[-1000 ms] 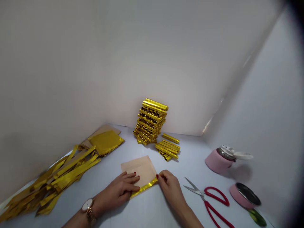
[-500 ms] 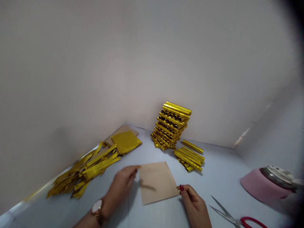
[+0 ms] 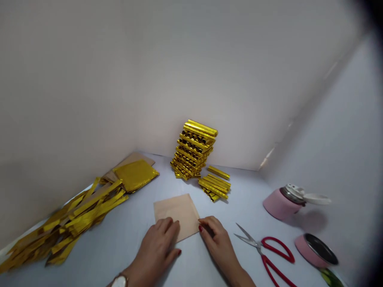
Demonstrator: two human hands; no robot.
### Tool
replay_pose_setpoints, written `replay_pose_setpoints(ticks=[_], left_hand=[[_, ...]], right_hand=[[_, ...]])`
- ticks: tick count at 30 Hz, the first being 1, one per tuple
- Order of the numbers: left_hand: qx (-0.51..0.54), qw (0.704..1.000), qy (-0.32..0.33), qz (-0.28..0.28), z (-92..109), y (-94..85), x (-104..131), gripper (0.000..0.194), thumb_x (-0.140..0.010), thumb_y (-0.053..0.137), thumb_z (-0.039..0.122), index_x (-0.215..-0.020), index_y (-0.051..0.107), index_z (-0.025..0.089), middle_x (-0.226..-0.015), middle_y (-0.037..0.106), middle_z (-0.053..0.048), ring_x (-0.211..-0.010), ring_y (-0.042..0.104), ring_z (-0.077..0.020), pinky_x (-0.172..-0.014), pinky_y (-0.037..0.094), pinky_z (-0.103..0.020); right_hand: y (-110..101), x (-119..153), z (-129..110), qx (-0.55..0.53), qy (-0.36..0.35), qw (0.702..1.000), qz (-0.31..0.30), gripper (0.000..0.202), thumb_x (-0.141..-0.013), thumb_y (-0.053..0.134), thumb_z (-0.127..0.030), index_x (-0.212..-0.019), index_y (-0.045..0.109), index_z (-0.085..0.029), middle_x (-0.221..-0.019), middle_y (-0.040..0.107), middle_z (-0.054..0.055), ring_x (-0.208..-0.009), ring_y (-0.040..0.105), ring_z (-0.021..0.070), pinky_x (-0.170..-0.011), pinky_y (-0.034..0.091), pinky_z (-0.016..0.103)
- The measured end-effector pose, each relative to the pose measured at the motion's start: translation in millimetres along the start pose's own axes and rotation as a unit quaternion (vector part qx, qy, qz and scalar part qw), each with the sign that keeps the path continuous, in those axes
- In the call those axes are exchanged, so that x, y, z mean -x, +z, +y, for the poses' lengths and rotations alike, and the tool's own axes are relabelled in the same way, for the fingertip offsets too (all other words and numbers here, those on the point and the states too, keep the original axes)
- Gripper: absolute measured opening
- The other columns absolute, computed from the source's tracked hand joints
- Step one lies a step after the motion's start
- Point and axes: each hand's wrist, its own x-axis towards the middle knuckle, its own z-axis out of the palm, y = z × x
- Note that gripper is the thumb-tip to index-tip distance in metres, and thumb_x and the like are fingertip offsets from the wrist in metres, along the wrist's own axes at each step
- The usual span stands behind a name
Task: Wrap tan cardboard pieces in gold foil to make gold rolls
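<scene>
A square tan sheet (image 3: 182,211) lies flat on the pale table. Over its lower left part rests my left hand (image 3: 158,247), palm down with the fingers apart. The thumb and forefinger of my right hand (image 3: 217,241) pinch the sheet's right edge near the lower corner. Behind the sheet rises a leaning stack of gold foil tubes (image 3: 194,149), with a smaller pile of gold tubes (image 3: 214,186) to its right. Gold square sheets (image 3: 136,174) lie back left, touching a heap of gold strips (image 3: 80,219).
Red-handled scissors (image 3: 257,244) lie with blades apart, right of my right hand. Farther right a pink jar (image 3: 283,203) lies tipped near the wall, and a pink cup-like lid (image 3: 314,251) sits closer. Walls (image 3: 209,79) bound the table behind.
My left hand has moved from the sheet's upper left corner onto its lower left part. My right hand still pinches the right edge. The view has turned right, showing more of the scissors and the pink lid.
</scene>
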Motion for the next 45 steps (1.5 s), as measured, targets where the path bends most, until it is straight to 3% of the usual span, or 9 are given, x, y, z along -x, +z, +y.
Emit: replay_pose_setpoints(ticks=[2,4,8,12,16,19,26,34,45], left_hand=[[-0.010,0.999,0.001,-0.039,11,1.0,-3,0.021,-0.082,0.066,0.024,-0.102,0.062,0.018,-0.103,0.065,-0.010,-0.091,0.061,-0.0284,-0.076,0.054,-0.042],[-0.034,0.998,0.045,-0.035,8,-1.1,-1,0.006,-0.088,0.058,0.020,-0.091,0.063,0.017,-0.094,0.067,-0.009,-0.084,0.062,-0.0261,-0.071,0.055,-0.039],[-0.045,0.984,0.166,0.047,-8,0.7,14,0.030,-0.098,0.033,0.015,-0.095,0.062,0.016,-0.098,0.068,-0.011,-0.085,0.064,-0.0238,-0.071,0.055,-0.035],[-0.031,0.980,0.187,0.065,-7,2.5,24,0.032,-0.100,0.029,0.016,-0.099,0.061,0.015,-0.101,0.069,-0.010,-0.090,0.064,-0.0241,-0.073,0.055,-0.034],[0.015,0.986,0.167,0.019,-4,-1.5,24,0.023,-0.098,0.040,0.024,-0.099,0.062,0.017,-0.097,0.068,-0.009,-0.086,0.063,-0.0225,-0.072,0.055,-0.032],[0.056,0.987,0.148,-0.008,-9,-2.9,24,0.029,-0.100,0.033,0.022,-0.100,0.062,0.020,-0.090,0.066,-0.007,-0.077,0.062,-0.0193,-0.067,0.053,-0.029],[0.140,0.989,-0.002,-0.044,-18,-1.5,25,0.023,-0.097,0.043,0.024,-0.084,0.062,0.024,-0.078,0.063,-0.001,-0.073,0.061,-0.0175,-0.063,0.049,-0.026],[0.184,0.980,-0.067,-0.018,-19,-0.9,29,0.014,-0.094,0.045,0.026,-0.095,0.059,0.026,-0.084,0.066,0.000,-0.076,0.064,-0.0167,-0.066,0.052,-0.024],[0.160,0.985,-0.063,-0.025,-18,-1.3,31,0.013,-0.095,0.044,0.026,-0.092,0.056,0.027,-0.080,0.062,0.001,-0.072,0.061,-0.0173,-0.063,0.051,-0.026]], right_hand=[[-4,3,-1,0.008,-0.004,1.000,-0.019,0.017,-0.090,0.048,-0.027,-0.095,0.063,-0.019,-0.090,0.062,0.007,-0.089,0.058,0.0214,-0.080,0.048,0.034],[-7,6,-4,0.020,-0.010,0.999,-0.040,0.017,-0.089,0.050,-0.026,-0.099,0.062,-0.019,-0.093,0.062,0.007,-0.091,0.058,0.0215,-0.081,0.048,0.034],[-11,18,-12,0.073,-0.068,0.992,-0.074,0.028,-0.082,0.062,-0.024,-0.109,0.061,-0.020,-0.105,0.060,0.010,-0.098,0.055,0.0246,-0.086,0.047,0.038],[-6,29,-19,0.132,-0.157,0.969,-0.139,0.028,-0.078,0.066,-0.020,-0.105,0.062,-0.020,-0.097,0.062,0.009,-0.088,0.057,0.0249,-0.078,0.049,0.038],[1,34,-14,0.143,-0.145,0.971,-0.127,0.020,-0.087,0.049,-0.009,-0.092,0.064,-0.022,-0.083,0.062,0.005,-0.077,0.057,0.0205,-0.069,0.048,0.032],[3,34,-7,0.110,-0.123,0.980,-0.109,0.016,-0.088,0.051,-0.011,-0.087,0.062,-0.022,-0.083,0.061,0.004,-0.077,0.056,0.0201,-0.069,0.048,0.032],[1,33,1,0.070,-0.038,0.992,-0.097,0.015,-0.088,0.051,-0.013,-0.076,0.054,-0.021,-0.082,0.056,0.003,-0.077,0.054,0.0198,-0.069,0.046,0.034],[2,31,0,0.076,-0.030,0.993,-0.085,0.018,-0.090,0.044,-0.015,-0.074,0.048,-0.021,-0.080,0.053,0.003,-0.075,0.052,0.0196,-0.066,0.043,0.033],[5,29,-3,0.143,-0.021,0.988,-0.061,0.017,-0.087,0.050,-0.017,-0.071,0.047,-0.021,-0.079,0.052,0.003,-0.073,0.050,0.0199,-0.064,0.038,0.033]])
